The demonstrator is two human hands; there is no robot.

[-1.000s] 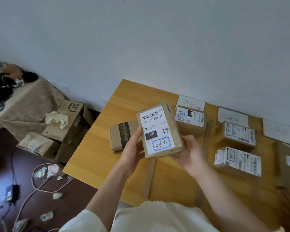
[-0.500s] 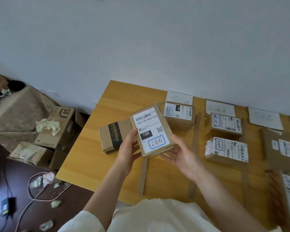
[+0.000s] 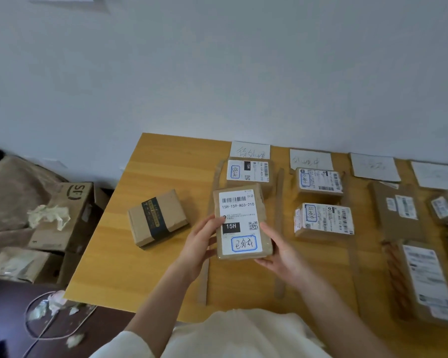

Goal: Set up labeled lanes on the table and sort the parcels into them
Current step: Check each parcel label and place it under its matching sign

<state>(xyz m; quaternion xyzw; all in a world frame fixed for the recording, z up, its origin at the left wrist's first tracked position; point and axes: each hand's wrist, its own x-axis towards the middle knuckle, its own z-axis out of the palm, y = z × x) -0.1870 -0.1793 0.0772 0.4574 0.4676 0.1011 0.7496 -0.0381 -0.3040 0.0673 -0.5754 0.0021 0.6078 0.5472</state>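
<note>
I hold a brown parcel (image 3: 241,220) with a white label reading 15H and a blue-framed handwritten mark. My left hand (image 3: 201,241) grips its left edge and my right hand (image 3: 276,250) supports its lower right corner. It hovers over the first lane, between two tape strips (image 3: 278,228), just in front of a labelled parcel (image 3: 247,171) under the first paper sign (image 3: 250,149). The second lane holds two parcels (image 3: 323,219) below another sign (image 3: 311,160). A box with a dark band (image 3: 157,219) lies left of the lanes.
The wooden table (image 3: 150,267) stands against a white wall. More signs (image 3: 375,167) and parcels (image 3: 401,210) fill the lanes at the right. Left of the table, cardboard boxes (image 3: 67,215), crumpled paper and a cable (image 3: 49,329) lie on the dark floor.
The held parcel has swung from tilted to nearly square with the lanes and moved right, over the first lane. My right hand has closed onto its lower corner.
</note>
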